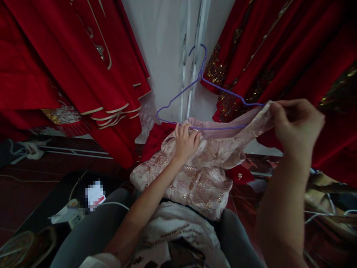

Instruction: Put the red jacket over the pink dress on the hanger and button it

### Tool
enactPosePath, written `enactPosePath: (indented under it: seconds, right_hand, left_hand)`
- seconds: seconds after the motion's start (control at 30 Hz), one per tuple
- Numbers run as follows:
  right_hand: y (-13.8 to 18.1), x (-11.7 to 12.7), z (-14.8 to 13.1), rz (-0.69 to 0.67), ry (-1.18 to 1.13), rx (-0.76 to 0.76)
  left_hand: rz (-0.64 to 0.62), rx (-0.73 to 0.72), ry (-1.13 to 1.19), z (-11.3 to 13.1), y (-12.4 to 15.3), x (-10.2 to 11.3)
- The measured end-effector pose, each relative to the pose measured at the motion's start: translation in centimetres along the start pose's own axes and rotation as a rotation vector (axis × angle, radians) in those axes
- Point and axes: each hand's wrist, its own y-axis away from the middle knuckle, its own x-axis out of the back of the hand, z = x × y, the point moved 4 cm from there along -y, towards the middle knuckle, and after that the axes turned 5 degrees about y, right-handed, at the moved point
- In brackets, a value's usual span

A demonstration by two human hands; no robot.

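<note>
A pale pink brocade garment (212, 178) with a shiny gold pattern lies bunched over my lap. A purple wire hanger (184, 89) stands up from it with the hook pointing away from me, its lower bar crossing the garment's opening. My left hand (187, 141) is closed on the garment's edge near the left part of that bar; its fingertips are partly hidden in the cloth. Off to the right, my right hand (298, 123) pinches the garment's upper corner at the hanger's right end and stretches it outward. Red cloth (156, 139) shows beneath the brocade.
Red garments with gold trim (111, 74) hang at the left, and sequined red garments (251, 59) hang at the right. Between them stands a pale cabinet door (161, 48). A power strip (76, 217) with a white cable lies at lower left. Wooden pieces and cables clutter the lower right.
</note>
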Motion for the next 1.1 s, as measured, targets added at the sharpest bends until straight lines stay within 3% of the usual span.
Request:
enactPosePath:
  seconds: [0.13, 0.27, 0.4, 0.63, 0.73, 0.83, 0.97, 1.1]
  right_hand:
    - [-2.2, -3.4, -2.3, -0.176, 0.107, 0.111]
    - [-0.2, -7.5, -2.6, -0.251, 0.104, 0.063]
    - [2.7, -10.2, -1.7, -0.313, -0.033, -0.022]
    - [3.8, -10.0, -1.9, -0.205, -0.111, -0.1]
    - [3.1, -9.4, -1.5, -0.186, -0.073, -0.108]
    - [2.3, -8.6, -1.0, -0.166, -0.032, -0.086]
    - [1.9, -8.2, -0.9, -0.171, -0.02, -0.055]
    - [1.6, -8.2, -0.8, -0.198, -0.049, -0.046]
  left_hand:
    - [-0.027, 0.01, -0.004, 0.3, -0.3, -1.4]
    - [0.031, -0.007, -0.077, -1.4, -0.2, -0.7]
    - [0.024, -0.056, -0.141, -3.0, 0.0, 1.9]
    - [-0.161, -0.263, -0.093, -4.6, -1.1, 7.8]
    - [-0.03, -0.132, -0.036, -8.1, -2.4, 11.3]
    - [0.125, 0.015, -0.126, -13.0, -3.3, 14.6]
    - [0.084, 0.101, -0.256, -18.6, -3.6, 16.6]
    - [0.04, 0.147, -0.252, -20.7, -3.6, 16.3]
